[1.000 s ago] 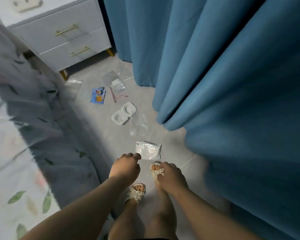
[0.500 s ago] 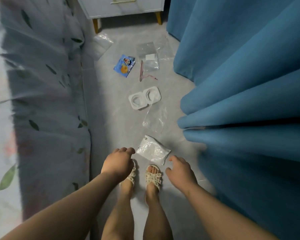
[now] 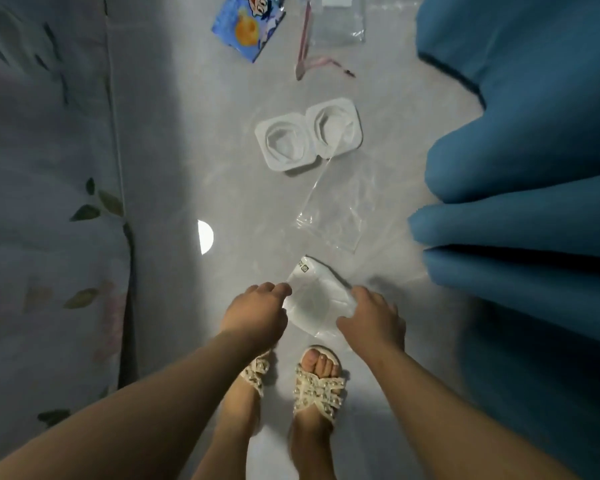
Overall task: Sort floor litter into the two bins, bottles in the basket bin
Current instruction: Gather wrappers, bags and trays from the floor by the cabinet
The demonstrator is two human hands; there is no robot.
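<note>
Beside packet — left hand, right hand, palms down

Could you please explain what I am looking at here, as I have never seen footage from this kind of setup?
There is no machine here. A person wears one wide-angle camera on the head, and it looks down at their own arms and sandalled feet. The left hand and right hand are low on either side of a white plastic packet lying on the grey floor. The fingers are beside or over it, but nothing is clearly held yet. Farther ahead lie a clear plastic bag, a white twin-cup tray, a pink strip and a blue cartoon wrapper. A blue curtain hangs on the right, and a leaf-patterned bedcover is on the left. Neither bin is in view.
</note>
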